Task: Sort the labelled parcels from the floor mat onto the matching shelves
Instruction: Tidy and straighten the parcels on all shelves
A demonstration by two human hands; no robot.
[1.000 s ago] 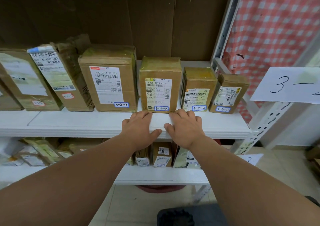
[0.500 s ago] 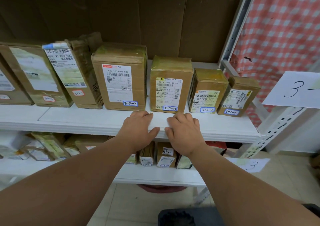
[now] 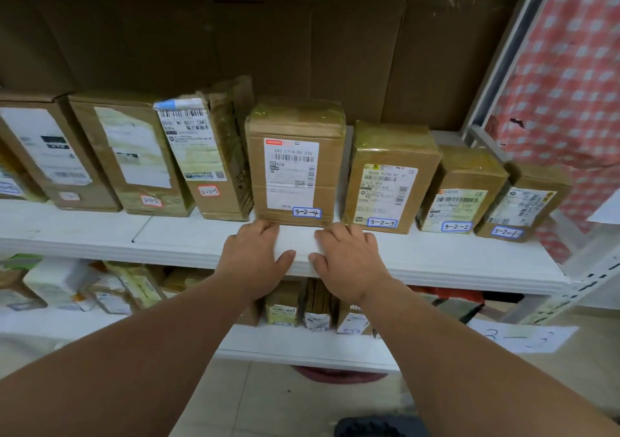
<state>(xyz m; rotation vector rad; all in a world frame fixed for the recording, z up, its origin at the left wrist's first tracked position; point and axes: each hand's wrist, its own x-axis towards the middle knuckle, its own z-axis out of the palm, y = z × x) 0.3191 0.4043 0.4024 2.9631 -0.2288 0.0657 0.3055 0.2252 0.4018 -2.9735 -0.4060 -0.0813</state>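
1. Both hands lie flat on the front lip of the white shelf board, left hand and right hand just beside each other, fingers relaxed and holding nothing.

2. The risk, as I judge it: fingertips of the left hand look to be touching the foot of the brown cardboard parcel tagged 3-2-4. A forward shove could rock that upright box into the brown cardboard backing sheet, or sideways into its neighbours.

3. Leaning weight on the lip could also jar the whole row, and these boxes stand on narrow ends.

4. Placement now: the 3-2-4 parcel stands straight ahead of the hands, between both sets of fingertips.

5. Just right of the right hand's fingers stands the tape-wrapped parcel tagged 3-2-3, then the smaller box tagged 3-2-2, then the tilted box tagged 3-2-1, furthest right.

6. Left of the left hand, the crumpled box tagged 3-2-5 leans, near but apart.
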